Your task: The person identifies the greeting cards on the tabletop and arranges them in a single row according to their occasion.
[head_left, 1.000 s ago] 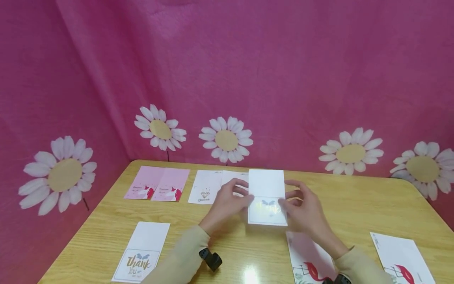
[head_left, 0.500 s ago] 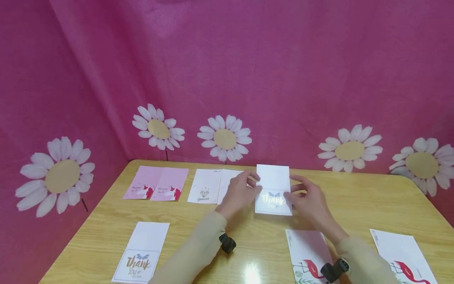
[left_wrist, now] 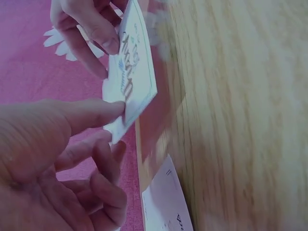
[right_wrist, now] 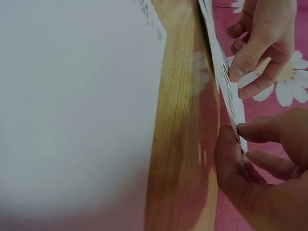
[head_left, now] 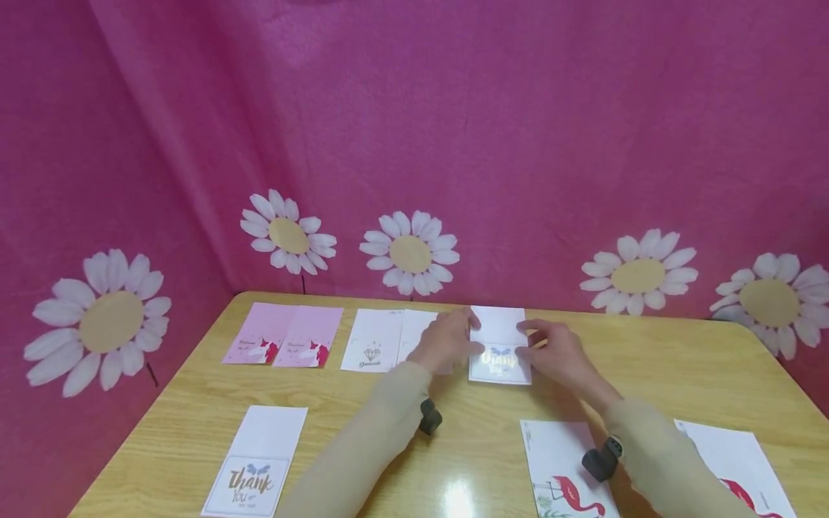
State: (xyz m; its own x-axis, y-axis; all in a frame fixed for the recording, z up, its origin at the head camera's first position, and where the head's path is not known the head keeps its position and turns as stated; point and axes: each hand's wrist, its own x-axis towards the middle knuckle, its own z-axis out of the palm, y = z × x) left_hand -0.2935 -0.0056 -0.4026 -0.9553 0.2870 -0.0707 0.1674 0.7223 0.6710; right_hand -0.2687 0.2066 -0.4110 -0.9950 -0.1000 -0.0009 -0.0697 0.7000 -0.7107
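Between my hands, near the table's back edge, is a white thank-you card (head_left: 499,365) with gold lettering and a blue bow-like print. My left hand (head_left: 447,337) pinches its left edge between thumb and fingers. On the opposite edge, my right hand (head_left: 558,351) pinches it too. The left wrist view shows the card (left_wrist: 137,72) tilted, with thumbs on its printed face and a gap to the table beneath. Behind my left hand, a white card (head_left: 414,329) is partly hidden; a diamond card (head_left: 372,338) lies beside it.
Two pink unicorn cards (head_left: 307,336) lie at the back left. Another thank-you card (head_left: 255,460) is at the front left. Two flamingo cards lie at the front right, the nearer one (head_left: 560,450) partly under my right forearm. A pink daisy curtain (head_left: 518,180) hangs behind the table (head_left: 388,432).
Both hands have carried the thank-you card rightward and then lowered it towards the back of the table. My left hand now covers more of the white card beside the diamond card.
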